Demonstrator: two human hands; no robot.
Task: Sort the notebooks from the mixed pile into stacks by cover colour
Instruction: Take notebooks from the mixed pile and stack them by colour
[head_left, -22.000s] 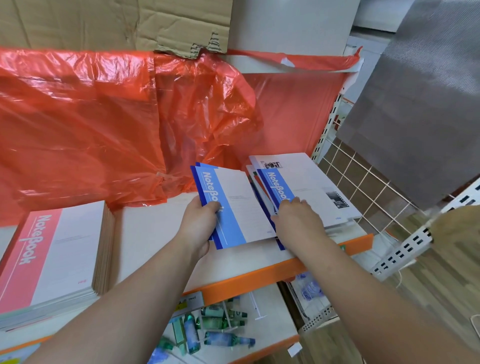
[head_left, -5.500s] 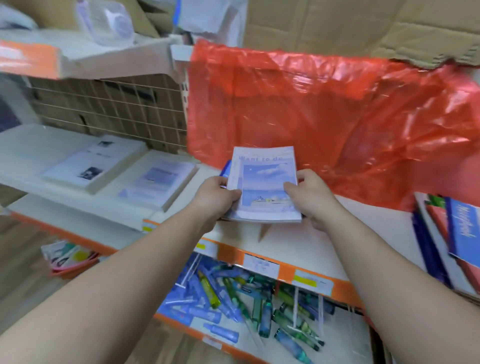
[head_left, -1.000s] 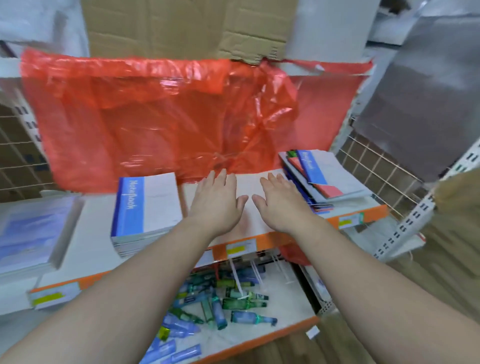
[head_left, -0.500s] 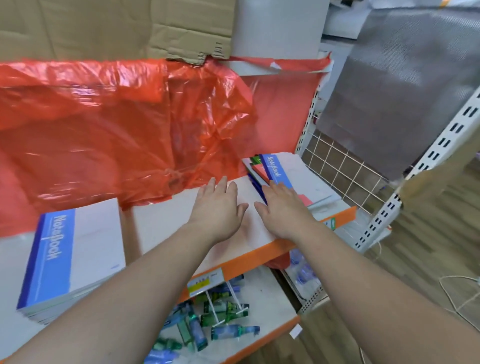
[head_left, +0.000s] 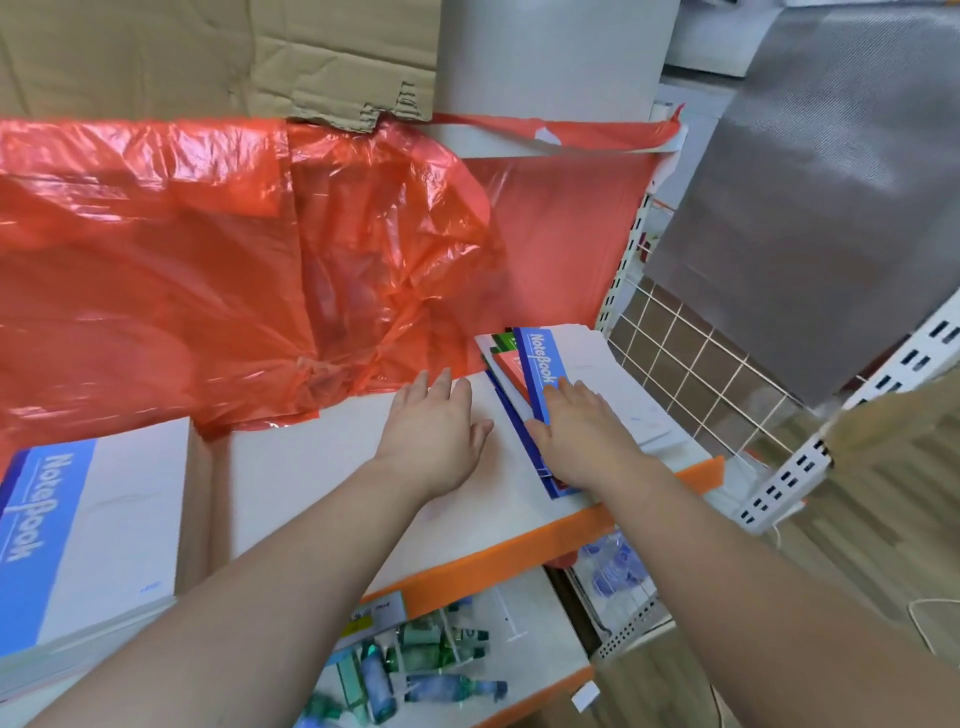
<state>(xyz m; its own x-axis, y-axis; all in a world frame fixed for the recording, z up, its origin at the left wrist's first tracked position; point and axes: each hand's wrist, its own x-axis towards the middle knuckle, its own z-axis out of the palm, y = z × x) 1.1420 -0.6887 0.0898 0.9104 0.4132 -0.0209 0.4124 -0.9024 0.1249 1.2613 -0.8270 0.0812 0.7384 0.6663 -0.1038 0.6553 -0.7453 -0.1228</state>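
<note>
A mixed pile of notebooks lies at the right end of the white shelf; its top cover is white with a blue "NoteBook" band, and red, green and dark blue edges stick out beneath. My right hand rests flat on the near part of that top notebook, fingers straight. My left hand hovers or lies flat on the bare shelf just left of the pile, fingers spread, holding nothing. A tall stack of blue-band notebooks stands at the left end of the shelf.
Crumpled red plastic sheeting hangs behind the shelf, with cardboard above it. A wire grid panel borders the pile on the right. The lower shelf holds several green and blue bottles. The shelf's front edge is orange.
Both hands have moved right along the shelf. My right hand has gone from the pile's left edge onto its top blue-band notebook; my left hand followed beside it.
</note>
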